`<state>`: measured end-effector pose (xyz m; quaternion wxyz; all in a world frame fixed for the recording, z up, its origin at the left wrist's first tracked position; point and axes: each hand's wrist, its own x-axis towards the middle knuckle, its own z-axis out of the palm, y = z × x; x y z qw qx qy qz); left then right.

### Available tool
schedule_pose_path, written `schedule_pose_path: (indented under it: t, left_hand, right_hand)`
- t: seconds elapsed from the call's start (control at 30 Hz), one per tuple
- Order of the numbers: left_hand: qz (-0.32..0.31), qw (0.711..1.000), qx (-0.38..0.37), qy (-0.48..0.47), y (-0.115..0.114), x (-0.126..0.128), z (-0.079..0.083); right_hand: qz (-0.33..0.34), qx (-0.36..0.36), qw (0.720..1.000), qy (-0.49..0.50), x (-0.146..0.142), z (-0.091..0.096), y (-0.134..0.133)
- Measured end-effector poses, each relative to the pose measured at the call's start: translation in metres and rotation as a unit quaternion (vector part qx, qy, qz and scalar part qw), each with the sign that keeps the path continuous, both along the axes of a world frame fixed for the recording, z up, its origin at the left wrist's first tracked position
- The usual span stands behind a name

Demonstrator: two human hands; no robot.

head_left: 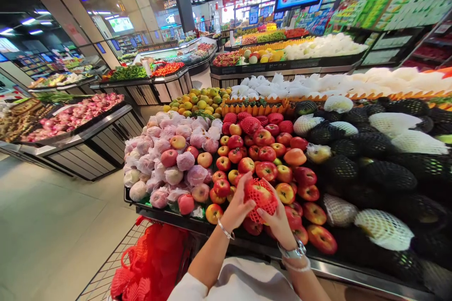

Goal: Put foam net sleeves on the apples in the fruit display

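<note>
Between my two hands is an apple (260,192) wrapped in a red foam net (262,204), held just above the pile. My left hand (240,200) is closed round its left side, the thumb near the front. On the right side my right hand (277,218) grips it too, its thumb low on the net. Loose red apples (265,154) lie heaped around and beyond both hands. Several apples at the back of the heap wear red foam nets (250,124). The underside of the held apple is hidden.
Left of the red apples are pink apples in clear wrap (155,164). Dark netted fruit (384,174) fills the right side. A wire cart (106,258) with red foam nets (155,254) stands at lower left, against the metal display edge (346,275).
</note>
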<state>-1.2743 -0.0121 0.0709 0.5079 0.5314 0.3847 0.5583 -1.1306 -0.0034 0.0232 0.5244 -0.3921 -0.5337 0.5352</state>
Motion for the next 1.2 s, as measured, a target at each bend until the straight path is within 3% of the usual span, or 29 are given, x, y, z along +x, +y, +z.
schedule_pose_path:
  t: [0.2, 0.3, 0.53, 0.67, 0.77, 0.93, 1.07, 1.2]
  left_hand:
    - [-0.007, 0.998, -0.045, -0.043, -0.015, 0.033, -0.015]
    - [-0.034, 0.995, -0.059, -0.075, -0.016, 0.037, -0.019]
    - [-0.001, 0.995, -0.070, -0.067, -0.014, 0.025, -0.018]
    - [0.022, 0.991, -0.045, -0.121, -0.018, 0.024, -0.012]
    - [-0.004, 0.987, -0.070, -0.144, -0.021, 0.027, -0.007]
    - [0.032, 0.993, -0.078, -0.080, -0.021, 0.023, -0.010]
    - [-0.016, 0.997, -0.068, -0.033, -0.018, 0.010, -0.017]
    - [-0.118, 0.988, -0.085, -0.059, -0.015, 0.006, -0.025]
  right_hand:
    - [-0.090, -0.040, 0.995, 0.023, -0.006, -0.034, -0.006]
    - [-0.092, -0.037, 0.995, 0.029, -0.008, -0.038, -0.012]
    - [-0.013, 0.004, 0.996, 0.086, -0.002, -0.002, -0.013]
    - [0.048, 0.022, 0.990, 0.131, 0.005, 0.018, -0.007]
    - [0.077, -0.007, 0.992, 0.099, 0.003, 0.014, -0.008]
    - [0.112, -0.078, 0.990, 0.019, 0.011, 0.002, -0.004]
    - [0.219, -0.025, 0.975, 0.043, 0.035, 0.020, 0.015]
    - [0.308, 0.012, 0.948, -0.078, 0.046, 0.040, 0.036]
